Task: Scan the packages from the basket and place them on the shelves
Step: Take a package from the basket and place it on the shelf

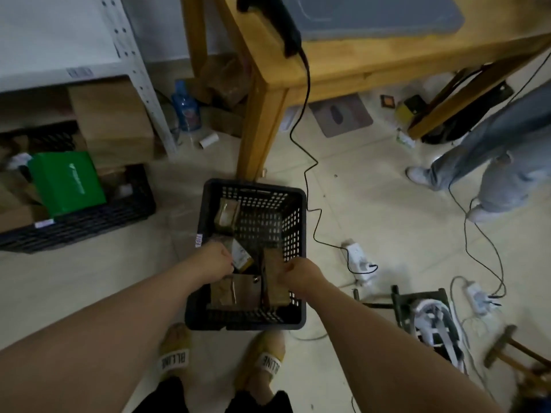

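Black basket [301,222] of brown packages [228,216]: left hand [216,260] grip clamps labelled package [241,254], right hand [301,274] clamps upright package [274,269].

Wooden table [357,67] up top with a grey mat [381,16] at its far edge, blue bottle [186,107] on the floor behind its legs, white power strip [359,260] lower right, somebody's jeans [492,162] beside the table's right end.
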The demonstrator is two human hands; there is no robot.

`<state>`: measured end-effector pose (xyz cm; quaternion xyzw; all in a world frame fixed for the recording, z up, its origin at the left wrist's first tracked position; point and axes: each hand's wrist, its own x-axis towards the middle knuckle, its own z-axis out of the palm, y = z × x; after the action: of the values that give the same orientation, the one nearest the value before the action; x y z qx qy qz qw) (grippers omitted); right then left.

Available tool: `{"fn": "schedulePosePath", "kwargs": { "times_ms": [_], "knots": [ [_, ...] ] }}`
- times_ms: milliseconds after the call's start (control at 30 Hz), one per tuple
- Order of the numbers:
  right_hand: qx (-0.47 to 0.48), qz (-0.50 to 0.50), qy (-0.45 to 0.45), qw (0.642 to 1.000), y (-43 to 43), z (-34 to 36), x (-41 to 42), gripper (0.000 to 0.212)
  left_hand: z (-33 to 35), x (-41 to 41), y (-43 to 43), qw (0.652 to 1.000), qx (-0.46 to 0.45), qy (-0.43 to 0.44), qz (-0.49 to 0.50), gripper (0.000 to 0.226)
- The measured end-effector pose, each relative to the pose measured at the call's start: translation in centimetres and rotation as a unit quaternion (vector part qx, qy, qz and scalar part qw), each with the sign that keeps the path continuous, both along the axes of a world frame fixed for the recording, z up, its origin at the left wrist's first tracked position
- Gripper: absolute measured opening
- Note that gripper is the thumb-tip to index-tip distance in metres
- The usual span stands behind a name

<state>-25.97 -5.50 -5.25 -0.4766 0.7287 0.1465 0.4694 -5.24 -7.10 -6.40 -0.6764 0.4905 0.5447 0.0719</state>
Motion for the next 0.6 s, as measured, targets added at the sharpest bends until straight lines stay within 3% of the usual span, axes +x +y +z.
{"fn": "schedulePosePath", "kwargs": {
  "times_ms": [100,267,600],
  "knots": [
    [0.013,-0.007,0.004,1.0,0.2,-4.4,-0.9,0.033,-4.1,-1.0,0.8,1.0,0.016,0.012,0.013,0.002],
    [0.019,0.001,0.013,1.0,0.0,-11.2,-1.7,0.032,-10.8,-1.5,1.8,0.999,0.023,0.012,0.034,0.007],
    [0.033,-0.075,0.034,0.996,0.0,-25.7,-2.1,0.038,-23.7,-0.9,1.1,0.999,0.003,0.003,0.045,0.012]
  ]
}}
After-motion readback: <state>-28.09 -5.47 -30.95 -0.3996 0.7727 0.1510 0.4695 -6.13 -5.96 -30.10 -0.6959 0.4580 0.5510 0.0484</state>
